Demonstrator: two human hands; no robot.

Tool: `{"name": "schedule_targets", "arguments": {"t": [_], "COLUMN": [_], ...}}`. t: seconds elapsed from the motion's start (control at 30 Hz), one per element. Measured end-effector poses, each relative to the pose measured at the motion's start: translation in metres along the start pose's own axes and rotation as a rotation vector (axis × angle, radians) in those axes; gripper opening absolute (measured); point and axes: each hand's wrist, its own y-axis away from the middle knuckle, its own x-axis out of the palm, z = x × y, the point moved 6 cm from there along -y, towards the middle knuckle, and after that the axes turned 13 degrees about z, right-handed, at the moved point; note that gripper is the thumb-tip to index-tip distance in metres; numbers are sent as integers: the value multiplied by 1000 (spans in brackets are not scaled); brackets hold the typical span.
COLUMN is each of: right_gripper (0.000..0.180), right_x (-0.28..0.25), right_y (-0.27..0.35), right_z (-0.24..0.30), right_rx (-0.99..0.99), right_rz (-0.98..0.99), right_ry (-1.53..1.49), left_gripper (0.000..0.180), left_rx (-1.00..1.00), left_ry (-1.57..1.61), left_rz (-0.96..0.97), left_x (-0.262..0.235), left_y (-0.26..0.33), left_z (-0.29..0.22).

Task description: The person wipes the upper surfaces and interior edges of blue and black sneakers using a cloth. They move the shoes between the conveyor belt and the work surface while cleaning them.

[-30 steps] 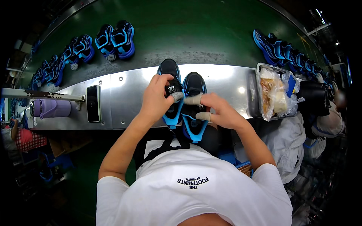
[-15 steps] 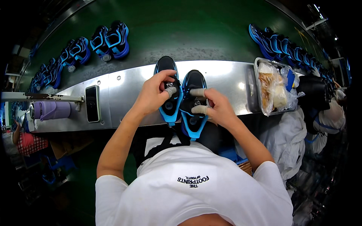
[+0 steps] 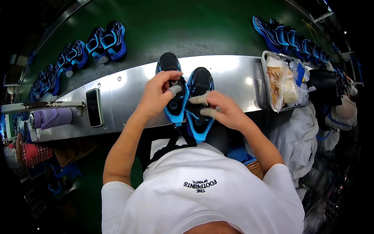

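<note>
Two black sneakers with bright blue trim lie side by side, toes away from me, their heels reaching over the front edge of the metal counter. My left hand (image 3: 156, 93) is closed at the left sneaker (image 3: 168, 61), its fingers curled at the tongue and its grey-wrapped thumb on the upper. Over the lace area of the right sneaker (image 3: 201, 78) is my right hand (image 3: 226, 110), with the wrapped index finger and thumb apart. Nothing shows between those two fingertips. Both palms and the undersides of the fingers are hidden.
Behind the metal counter (image 3: 132, 91) runs a green surface (image 3: 175, 27) with rows of similar sneakers (image 3: 113, 41) at left and more sneakers (image 3: 278, 37) at right. A phone (image 3: 94, 107) and a purple flask (image 3: 54, 118) lie left; a tray (image 3: 264, 84) of bagged items stands right.
My right index finger has shifted left and slightly down across the right sneaker. The left hand keeps its place on the left sneaker. The whole view has shifted slightly.
</note>
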Motion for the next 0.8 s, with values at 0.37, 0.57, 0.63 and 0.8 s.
{"name": "schedule_targets", "arguments": {"t": [0.37,0.57,0.63,0.8], "right_gripper": [37,38,38,40], "right_x": [2,-5,0,2], "right_y": [4,5,6,10], "right_z": [-4,-8,0,-2], "right_rx": [41,-15,-9,9], "right_rz": [-37,-63,-19,-211], "right_ry": [-9,29,-127,132], "left_gripper": [51,45,44,40], "left_rx": [53,-59,8,34], "left_ry": [108,-125,-79,108], "left_rz": [108,-98,-55,-35], "left_x": [5,3,3,8], "left_y": [-6,-6,-8,-9], "left_z": [5,4,2,-1]}}
